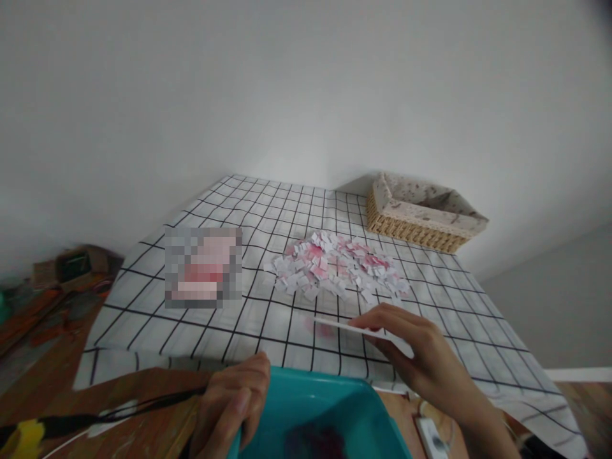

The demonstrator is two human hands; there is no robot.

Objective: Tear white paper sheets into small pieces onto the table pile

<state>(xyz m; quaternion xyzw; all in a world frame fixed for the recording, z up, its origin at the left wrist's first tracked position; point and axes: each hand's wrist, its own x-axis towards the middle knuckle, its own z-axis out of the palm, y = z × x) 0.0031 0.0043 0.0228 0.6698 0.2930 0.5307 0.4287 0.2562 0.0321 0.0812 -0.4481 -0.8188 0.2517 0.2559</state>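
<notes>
My left hand (233, 401) grips the rim of a teal plastic bin (329, 381), held against the near edge of the table. Something dark reddish and blurred lies at the bottom of this bin. Between the thumb and fingers of my right hand (423, 354) is a thin white card (337, 325), seen almost edge-on above the tablecloth. A faint pink smear shows on the cloth under its left end. Just beyond, small paper scraps (335, 268), white with pink patches, lie in a loose heap.
A wicker basket (415, 233) with a patterned cloth lining stands at the back right of the checked tablecloth (287, 204). At left lies a pixelated rectangle (205, 268), its content hidden. A power strip (430, 437) and cables are low at the front; clutter (76, 271) sits beyond the left edge.
</notes>
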